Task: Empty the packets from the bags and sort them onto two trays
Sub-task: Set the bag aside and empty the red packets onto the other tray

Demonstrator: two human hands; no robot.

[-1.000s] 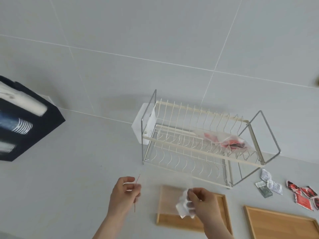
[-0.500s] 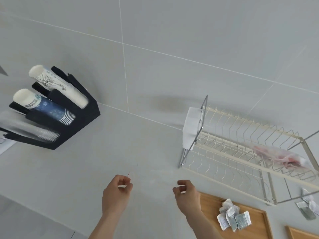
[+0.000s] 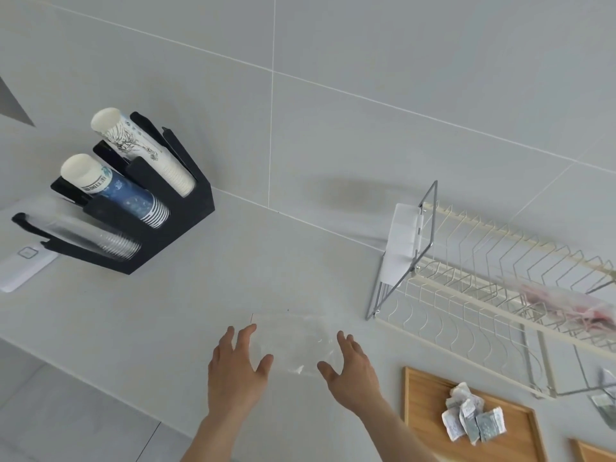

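Low in the frame's centre, the left hand and right hand hover palm-down, fingers spread, each grip open on either side of an empty clear bag lying flat on the bench. Half a second ago both pinched its edges. Grey packets sit heaped on the wooden tray at lower right.

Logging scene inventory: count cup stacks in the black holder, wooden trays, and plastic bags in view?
Cup stacks in the black holder: 3
Wooden trays: 2
Plastic bags: 2, empty clear bag, bag on the dish rack
Total: 7
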